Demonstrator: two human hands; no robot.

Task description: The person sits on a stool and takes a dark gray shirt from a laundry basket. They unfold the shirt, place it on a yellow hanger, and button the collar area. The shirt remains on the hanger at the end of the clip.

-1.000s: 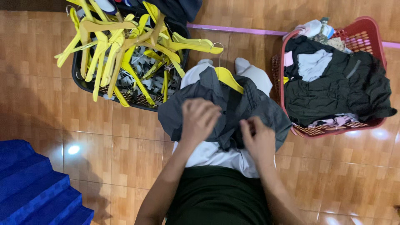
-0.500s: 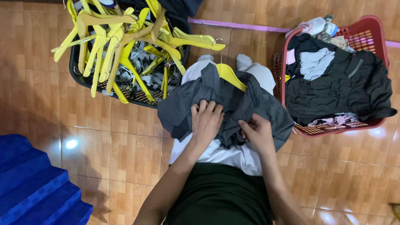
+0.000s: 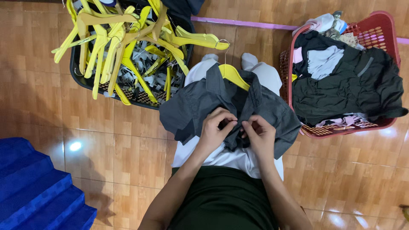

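Both hands, left (image 3: 217, 127) and right (image 3: 258, 132), fingers curled, pinching grey shirt (image 3: 191, 106) front on lap, forearms converging

A dark grey shirt (image 3: 191, 106) lies spread across the person's lap, collar away from them, its front placket bunched and pinched at the middle. A yellow hanger (image 3: 233, 74) sits inside the collar, its metal hook poking out above.
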